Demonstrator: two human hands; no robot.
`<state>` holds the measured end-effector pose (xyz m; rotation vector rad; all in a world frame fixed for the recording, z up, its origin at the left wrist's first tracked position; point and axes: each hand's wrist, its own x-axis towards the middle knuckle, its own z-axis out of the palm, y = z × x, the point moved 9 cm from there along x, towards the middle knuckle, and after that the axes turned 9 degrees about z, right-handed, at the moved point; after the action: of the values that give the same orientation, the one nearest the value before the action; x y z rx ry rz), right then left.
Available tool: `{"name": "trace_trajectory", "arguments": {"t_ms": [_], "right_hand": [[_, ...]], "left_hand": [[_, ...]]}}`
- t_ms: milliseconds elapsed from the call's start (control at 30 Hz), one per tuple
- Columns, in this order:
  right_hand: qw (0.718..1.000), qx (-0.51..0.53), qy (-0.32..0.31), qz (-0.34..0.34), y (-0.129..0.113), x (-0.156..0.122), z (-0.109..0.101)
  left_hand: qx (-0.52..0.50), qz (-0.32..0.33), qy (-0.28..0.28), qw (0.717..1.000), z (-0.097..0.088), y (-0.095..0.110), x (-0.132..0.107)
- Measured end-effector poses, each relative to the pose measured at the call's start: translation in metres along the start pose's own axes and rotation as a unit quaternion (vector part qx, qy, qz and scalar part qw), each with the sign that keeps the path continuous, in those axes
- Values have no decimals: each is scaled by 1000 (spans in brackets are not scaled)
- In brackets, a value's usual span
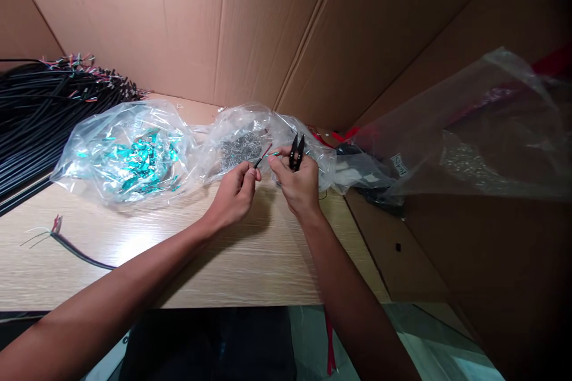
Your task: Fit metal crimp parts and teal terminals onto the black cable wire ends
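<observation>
Between finger and thumb, my left hand (236,191) pinches a black cable (258,162) near its end. Thin coloured wires (267,150) stick out of that end toward my right hand (302,186). Black thread snips (296,153) are held in my right hand, with the two blades apart and pointing up. The thumb and forefinger of that hand come together at a small greenish piece by the wire tips; its exact kind is too small to tell. Both hands are above the wooden table (179,286), just in front of a clear bag of small metal pieces (241,149).
A clear bag of teal pieces (145,161) lies left of the hands. Behind it, a thick bundle of black cables (40,107) fills the left. Another cable with bared wires (80,254) rests nearby. Cardboard walls (250,30) enclose the back and right, where a plastic bag (469,131) hangs.
</observation>
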<state>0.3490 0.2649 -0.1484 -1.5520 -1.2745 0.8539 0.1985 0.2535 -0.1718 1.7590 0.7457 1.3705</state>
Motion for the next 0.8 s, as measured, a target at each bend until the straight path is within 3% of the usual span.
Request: {"name": "trace_trajectory", "arguments": {"t_ms": [200,367,667,800], "right_hand": [[999,-41,10,-26,-10,-11,0],[999,-31,-21,-22,-2,-7,4],[1000,-4,-13,6,11,4,0],[999,24,-38,10,11,5,5]], "left_hand": [[158,61,21,985,-8,13,-2],[248,75,-22,966,0,6,-5],[238,119,-47,963,9,11,-8],[220,138,-63,964,14,13,-10]]}}
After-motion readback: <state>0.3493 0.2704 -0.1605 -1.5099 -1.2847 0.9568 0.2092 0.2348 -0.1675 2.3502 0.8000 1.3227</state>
